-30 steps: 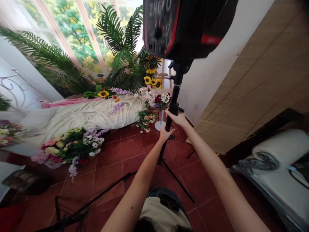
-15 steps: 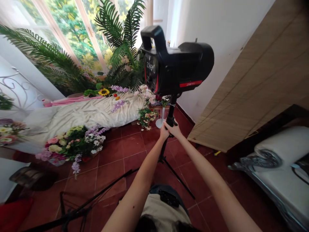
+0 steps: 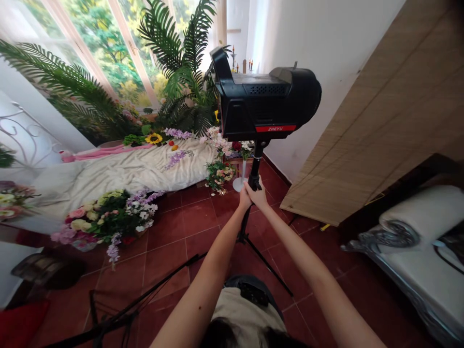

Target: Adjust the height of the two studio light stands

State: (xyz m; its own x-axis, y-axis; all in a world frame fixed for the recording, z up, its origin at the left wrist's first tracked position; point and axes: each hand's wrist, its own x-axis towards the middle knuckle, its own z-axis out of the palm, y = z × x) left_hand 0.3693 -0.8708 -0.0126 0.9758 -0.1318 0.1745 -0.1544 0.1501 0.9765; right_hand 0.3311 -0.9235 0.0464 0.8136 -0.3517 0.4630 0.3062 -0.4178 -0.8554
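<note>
A black studio light with a red ZHEYU label sits on top of a black light stand, directly in front of me. Its side faces me, with the carrying handle at the left end. My left hand is closed around the stand's pole just below the collar. On the same spot, my right hand wraps the pole from the other side, close against the left. The fingers are partly hidden by the pole and each other. Below, the stand's legs spread over the red tiled floor.
On the left, a cream cloth drapes a low platform with a flower arrangement before it. Palm fronds rise by the window. A woven blind and a cream sofa stand right. Another black stand crosses lower left.
The studio light has turned on the stand, so its lettered rear panel has gone out of sight and its side now faces me. Both hands stay on the pole, the right slightly turned.
</note>
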